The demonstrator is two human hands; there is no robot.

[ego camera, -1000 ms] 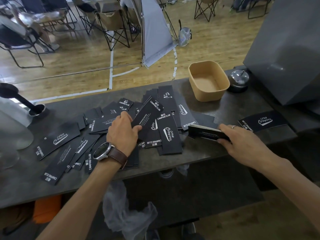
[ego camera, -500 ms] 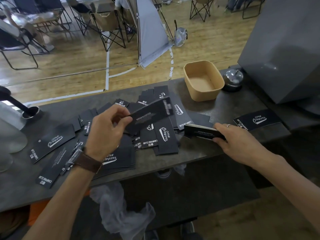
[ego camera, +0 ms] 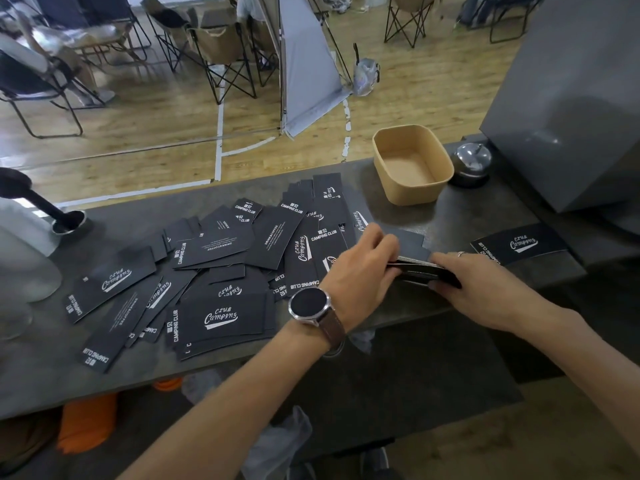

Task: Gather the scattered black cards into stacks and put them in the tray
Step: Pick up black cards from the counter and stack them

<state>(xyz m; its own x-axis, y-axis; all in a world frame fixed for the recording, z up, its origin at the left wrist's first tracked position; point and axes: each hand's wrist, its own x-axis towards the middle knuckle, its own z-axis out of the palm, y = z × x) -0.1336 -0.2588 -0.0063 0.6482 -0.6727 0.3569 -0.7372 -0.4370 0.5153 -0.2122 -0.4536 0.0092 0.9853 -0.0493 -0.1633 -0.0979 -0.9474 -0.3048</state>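
Observation:
Several black cards (ego camera: 221,317) with white "Club Camping" print lie scattered across the dark counter (ego camera: 460,220). A stack of black cards (ego camera: 424,271) is held between both hands near the counter's front edge. My right hand (ego camera: 485,285) grips the stack's right end. My left hand (ego camera: 363,268), with a watch on its wrist, pinches the stack's left end, fingers curled over the top. One lone card (ego camera: 519,242) lies to the right. The tan tray (ego camera: 412,195) stands empty at the back right.
A metal call bell (ego camera: 471,162) sits right of the tray, beside a large grey box (ego camera: 568,109). A black-handled tool in a metal cup (ego camera: 67,223) and frosted containers (ego camera: 20,258) stand at the left. The counter's front edge runs just under my hands.
My left hand lifted one card from the pile, carried it right and brought it onto the stack held by my right hand. Both hands now meet at the stack.

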